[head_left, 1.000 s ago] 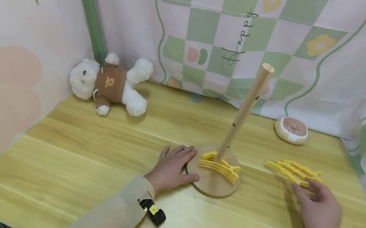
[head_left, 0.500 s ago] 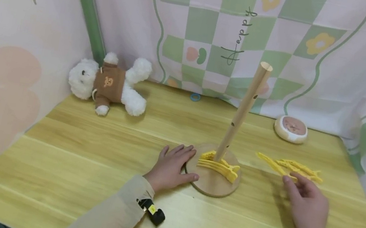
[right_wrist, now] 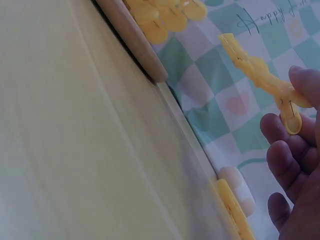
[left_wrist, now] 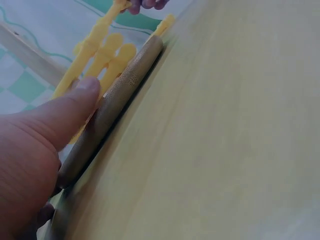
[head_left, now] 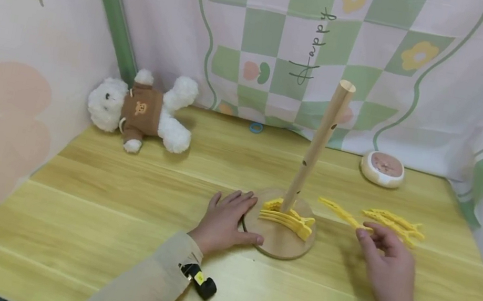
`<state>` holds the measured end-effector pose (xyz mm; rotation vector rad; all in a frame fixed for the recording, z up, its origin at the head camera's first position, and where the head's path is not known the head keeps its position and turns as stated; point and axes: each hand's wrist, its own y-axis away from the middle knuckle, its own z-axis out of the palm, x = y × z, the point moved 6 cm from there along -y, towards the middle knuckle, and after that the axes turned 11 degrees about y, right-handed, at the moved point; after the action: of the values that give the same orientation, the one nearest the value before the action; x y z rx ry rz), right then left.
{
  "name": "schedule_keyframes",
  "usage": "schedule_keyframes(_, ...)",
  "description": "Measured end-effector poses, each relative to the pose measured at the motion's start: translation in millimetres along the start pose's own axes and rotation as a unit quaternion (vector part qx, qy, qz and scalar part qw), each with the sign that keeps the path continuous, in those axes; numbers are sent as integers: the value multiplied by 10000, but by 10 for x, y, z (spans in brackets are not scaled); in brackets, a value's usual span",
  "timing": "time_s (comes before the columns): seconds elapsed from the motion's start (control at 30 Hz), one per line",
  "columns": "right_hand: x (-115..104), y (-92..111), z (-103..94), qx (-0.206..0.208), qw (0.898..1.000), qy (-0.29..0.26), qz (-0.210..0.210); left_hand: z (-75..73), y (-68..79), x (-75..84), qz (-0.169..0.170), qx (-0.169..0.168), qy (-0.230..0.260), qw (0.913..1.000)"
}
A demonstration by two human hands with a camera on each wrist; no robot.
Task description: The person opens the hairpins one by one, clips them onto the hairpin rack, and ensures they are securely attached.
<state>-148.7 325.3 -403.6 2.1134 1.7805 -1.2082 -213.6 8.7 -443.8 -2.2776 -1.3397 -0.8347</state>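
Observation:
A round wooden base (head_left: 281,249) carries an upright wooden pole (head_left: 317,142) with small dark holes along it. Several yellow branch-like plastic pieces (head_left: 289,222) lie on the base around the pole's foot. My left hand (head_left: 221,224) rests at the base's left edge, fingers spread and straight, its thumb (left_wrist: 75,107) over the rim. Between thumb and fingertips, my right hand (head_left: 389,271) pinches a single yellow branch-like plastic piece (right_wrist: 260,72). That piece is held above the table, right of the base, its free end pointing toward the pole. The other fingers curl loosely below it.
More yellow pieces (head_left: 394,224) lie on the table beyond the right hand. A white plush toy (head_left: 142,110) in a brown shirt lies at the back left. A small blue ring (head_left: 256,128) and a round white-and-pink device (head_left: 382,170) sit near the curtain (head_left: 261,31).
My right hand has moved left with one yellow piece, away from the others on the table and closer to the pole. The left hand has stayed on the base.

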Motion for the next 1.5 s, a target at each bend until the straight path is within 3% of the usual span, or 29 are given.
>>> schedule_keyframes(0.73,-298,108,112,-57,9982,49,-591,0,-4,10,36,-61,96,9999)
schedule_keyframes(1.5,-580,173,278,120,9938,-612,-925,-7,-2,20,94,-94,35,9999)
